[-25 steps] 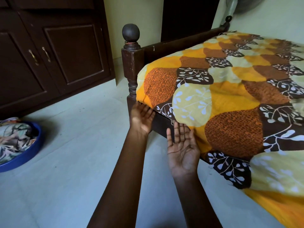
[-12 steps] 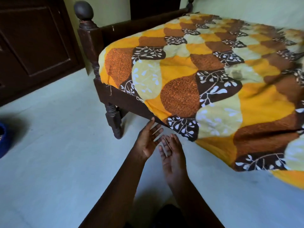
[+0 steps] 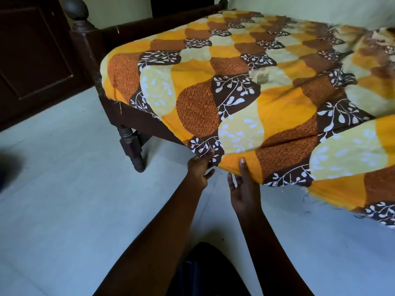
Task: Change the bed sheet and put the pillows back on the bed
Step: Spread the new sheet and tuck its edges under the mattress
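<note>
Where the bed sheet point(image 3: 235, 97) drapes off the bed point(image 3: 132, 116), we pinch its hanging edge with left hand point(image 3: 198, 170) and right hand point(image 3: 243, 189), thumbs above the curled fingers point(image 3: 230, 182).

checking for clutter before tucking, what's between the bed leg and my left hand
Only bare pale floor, in the head view, lies between the bed leg and the left hand, which pinches the bed sheet at its hanging edge.

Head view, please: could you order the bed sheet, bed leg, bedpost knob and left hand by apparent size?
1. bed sheet
2. bed leg and left hand: look alike, hand nearer the camera, so unranked
3. bedpost knob
</note>
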Demonstrator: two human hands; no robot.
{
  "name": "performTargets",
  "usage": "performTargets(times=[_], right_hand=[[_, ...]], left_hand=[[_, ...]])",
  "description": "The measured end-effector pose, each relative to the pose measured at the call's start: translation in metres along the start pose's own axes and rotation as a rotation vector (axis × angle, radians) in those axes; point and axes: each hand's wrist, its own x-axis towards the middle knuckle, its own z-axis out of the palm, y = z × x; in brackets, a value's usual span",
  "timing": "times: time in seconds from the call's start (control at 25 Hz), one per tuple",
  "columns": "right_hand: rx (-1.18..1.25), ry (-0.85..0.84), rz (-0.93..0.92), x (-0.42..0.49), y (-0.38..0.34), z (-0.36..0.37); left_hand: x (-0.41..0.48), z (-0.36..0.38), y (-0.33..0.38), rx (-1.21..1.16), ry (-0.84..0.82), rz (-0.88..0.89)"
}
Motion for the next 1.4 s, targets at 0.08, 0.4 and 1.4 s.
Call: performTargets(times=[0.08,0.4,1.4], right_hand=[[-0.05,0.179,0.012,0.007,-0.003,-0.005],[-0.2,0.356,-0.086,0.035,-0.012,-0.012],[-0.123,0.838,0.154,-0.031,-0.022,0.071]], left_hand=[[-0.006,0.004,0.002,0.054,0.082,0.063],[-0.044,0.024,0.031,-0.227,-0.179,0.023],[-0.03,-0.001,0.091,-0.536,-0.475,-0.563]])
